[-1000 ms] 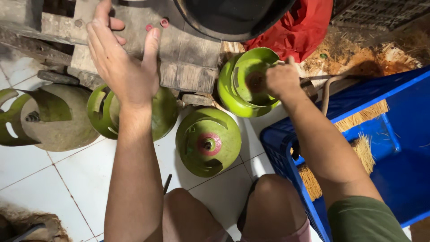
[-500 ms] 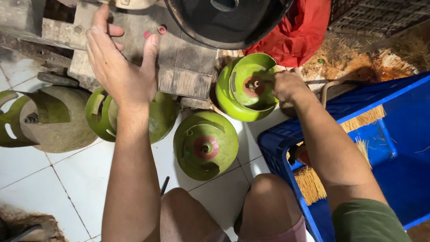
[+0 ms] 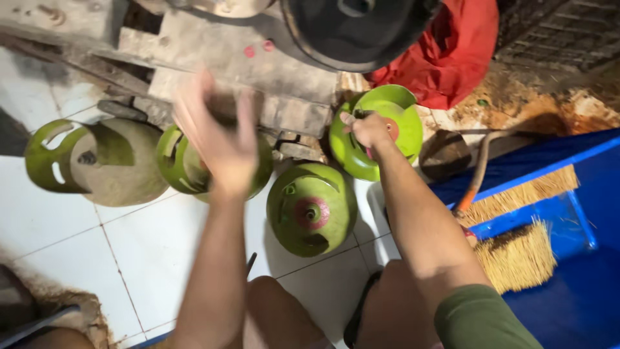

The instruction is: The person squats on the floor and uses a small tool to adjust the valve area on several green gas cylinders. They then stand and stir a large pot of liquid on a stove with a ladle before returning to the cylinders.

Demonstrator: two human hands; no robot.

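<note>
Head view: right hand (image 3: 368, 129) fingers grip the bright green gas cylinder (image 3: 378, 129) collar; left hand (image 3: 216, 136) hovers blurred, fingers spread.

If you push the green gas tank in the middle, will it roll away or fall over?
The middle tank looks like squat metal standing upright on flat tiles, so a push would probably slide it, not roll it. It likely feels heavy for its size. If tipped, its round body might roll, though the collar handle could stop it.
</note>
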